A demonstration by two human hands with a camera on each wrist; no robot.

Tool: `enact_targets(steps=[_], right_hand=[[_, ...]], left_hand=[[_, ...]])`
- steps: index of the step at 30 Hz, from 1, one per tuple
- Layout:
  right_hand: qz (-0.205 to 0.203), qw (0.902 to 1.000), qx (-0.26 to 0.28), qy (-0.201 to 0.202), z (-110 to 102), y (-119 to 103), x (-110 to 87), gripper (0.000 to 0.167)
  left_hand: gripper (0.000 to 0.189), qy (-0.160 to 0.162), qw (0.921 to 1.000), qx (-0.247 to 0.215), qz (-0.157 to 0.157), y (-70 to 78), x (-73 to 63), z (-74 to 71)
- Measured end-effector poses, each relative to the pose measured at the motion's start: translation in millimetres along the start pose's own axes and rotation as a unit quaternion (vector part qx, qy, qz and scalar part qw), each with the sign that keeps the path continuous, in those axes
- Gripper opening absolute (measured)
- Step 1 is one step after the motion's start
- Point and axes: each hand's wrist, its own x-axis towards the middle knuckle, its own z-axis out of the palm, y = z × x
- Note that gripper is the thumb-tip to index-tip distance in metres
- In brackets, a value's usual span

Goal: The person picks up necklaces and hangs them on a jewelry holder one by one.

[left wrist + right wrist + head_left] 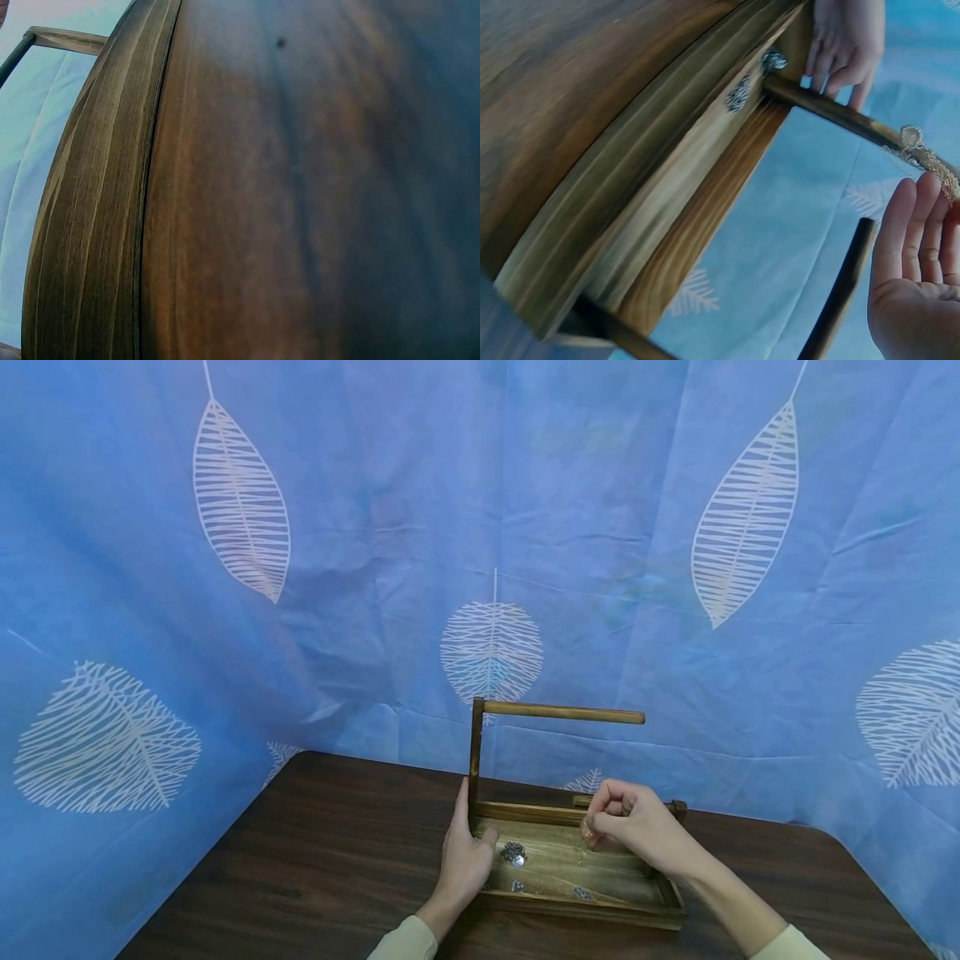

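Note:
A wooden jewelry stand [577, 906] with a shallow tray base sits before me. My left hand [463, 864] grips its left end, thumb over the inner side and fingers along the outside. Over the tray's right part, my right hand [633, 827] pinches a gold-coloured chain [939, 171] between thumb and fingers; a small ring-like piece shows at its end in the right wrist view. In the tray lie a dark silvery jewelry pile [513, 852] with a shiny round piece, and two smaller clusters, one left [517, 886] and one right [582, 892].
From the stand's left post [476, 752] a horizontal bar [562, 713] reaches right above the tray. A shorter bar [581, 801] shows behind the right hand. The dark wooden table [337, 843] extends around the stand. Behind hangs a blue curtain [375, 610] with white leaf prints.

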Motion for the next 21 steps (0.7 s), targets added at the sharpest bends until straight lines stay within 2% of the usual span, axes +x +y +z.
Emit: enact_targets(steps=[3, 7, 12, 17, 21], right_hand=[[-0.012, 0.9994, 0.030, -0.012, 5, -4, 4.6, 0.019], [-0.016, 0.9992, 0.034, -0.012, 10, -8, 10.1, 0.024], [-0.031, 0.9993, -0.022, 0.003, 14, -12, 15.0, 0.025], [-0.040, 0.9940, -0.097, 0.027, 19, -19, 18.3, 0.018], [-0.038, 0.9916, -0.117, 0.039, 21, -25, 21.8, 0.013]], left_hand=[[0.088, -0.001, 1.0000, -0.001, -0.001, 0.3, 0.3, 0.2], [0.087, 0.002, 1.0000, -0.001, -0.002, 0.1, 0.4, 0.9], [0.087, 0.004, 1.0000, 0.000, -0.005, -0.4, 0.7, 1.5], [0.087, 0.010, 0.9999, 0.004, -0.004, -0.3, 1.0, 1.8], [0.087, 0.015, 0.9999, 0.006, -0.001, 0.2, 0.5, 1.8]])
